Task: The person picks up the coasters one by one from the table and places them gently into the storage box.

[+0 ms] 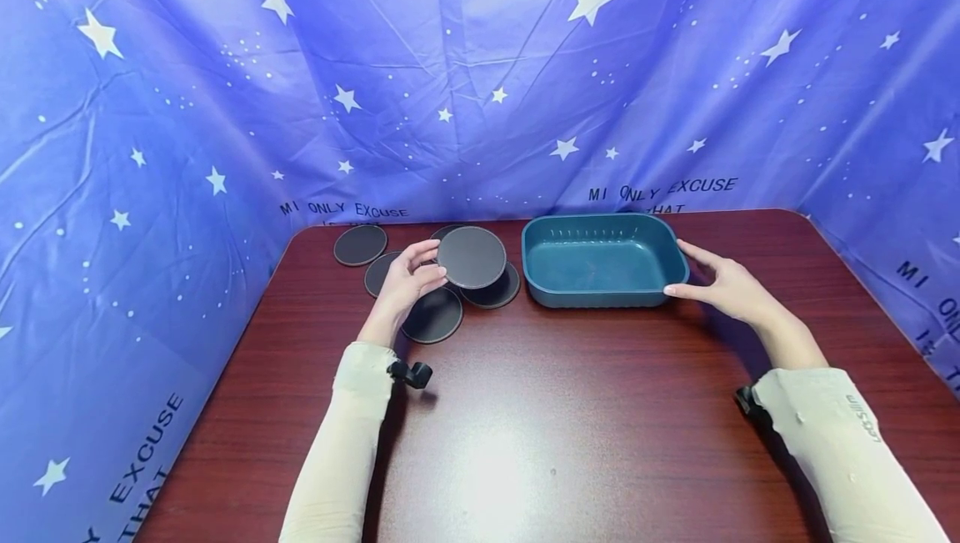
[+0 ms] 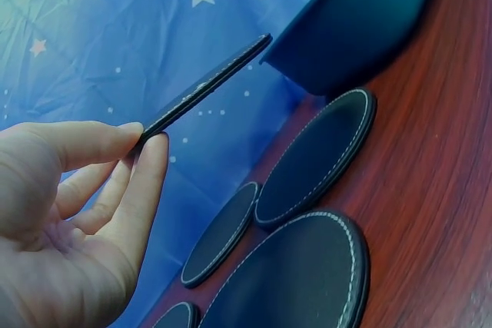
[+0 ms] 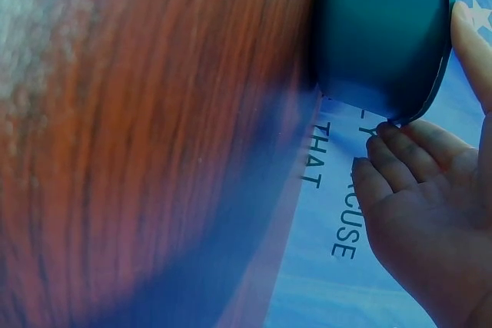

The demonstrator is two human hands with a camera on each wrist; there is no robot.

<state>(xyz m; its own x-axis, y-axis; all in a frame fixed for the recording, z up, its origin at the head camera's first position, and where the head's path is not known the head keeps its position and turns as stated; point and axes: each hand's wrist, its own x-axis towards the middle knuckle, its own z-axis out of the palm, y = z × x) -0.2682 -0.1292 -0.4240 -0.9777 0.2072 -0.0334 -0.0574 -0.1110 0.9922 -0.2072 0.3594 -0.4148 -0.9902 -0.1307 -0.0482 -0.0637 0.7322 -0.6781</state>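
Note:
A round dark coaster (image 1: 471,257) with pale edge stitching is pinched at its left edge by the thumb and fingers of my left hand (image 1: 405,283). It is raised above other coasters; the left wrist view has it tilted, nearly edge-on. Under and around that hand, several matching coasters (image 1: 432,317) lie on the table, some overlapping. To their right stands a teal plastic bin (image 1: 600,299), its inside bare. My right hand (image 1: 723,286) holds the bin's right end, thumb at the front corner and fingers at the side. The right wrist view shows those fingertips against the end wall.
The reddish-brown wooden table (image 1: 570,409) reaches back to a blue star-print curtain (image 1: 465,67), which also hangs at both sides. Near the back left corner lies a separate coaster (image 1: 360,244). A black wrist mount (image 1: 411,373) sticks out at the left cuff.

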